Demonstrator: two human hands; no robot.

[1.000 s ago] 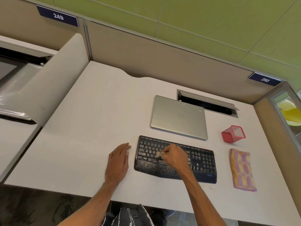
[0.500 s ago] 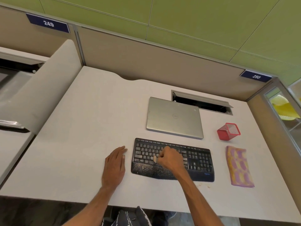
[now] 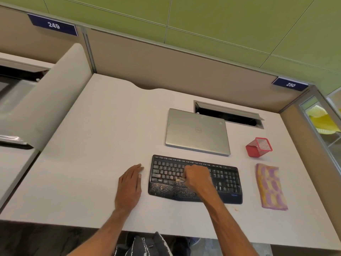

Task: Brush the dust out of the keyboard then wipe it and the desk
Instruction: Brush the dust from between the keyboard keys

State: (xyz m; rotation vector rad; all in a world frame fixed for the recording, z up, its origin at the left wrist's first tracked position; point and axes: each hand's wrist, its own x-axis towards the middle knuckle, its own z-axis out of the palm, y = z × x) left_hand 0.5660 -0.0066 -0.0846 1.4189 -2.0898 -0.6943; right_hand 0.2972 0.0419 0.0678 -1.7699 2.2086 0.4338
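Keyboard: on counter, long axis left-right, dusty palm rest toward me.
My right grip: curled round small brush, bristles on lower key rows.
My left grip: flat on counter, just beside keyboard's left end.
Cloth: right of keyboard, nearer right grip.

Down comes the right hand, dragging the brush across the keyboard, from the middle key rows a second ago to the bottom row by the dusty palm rest.
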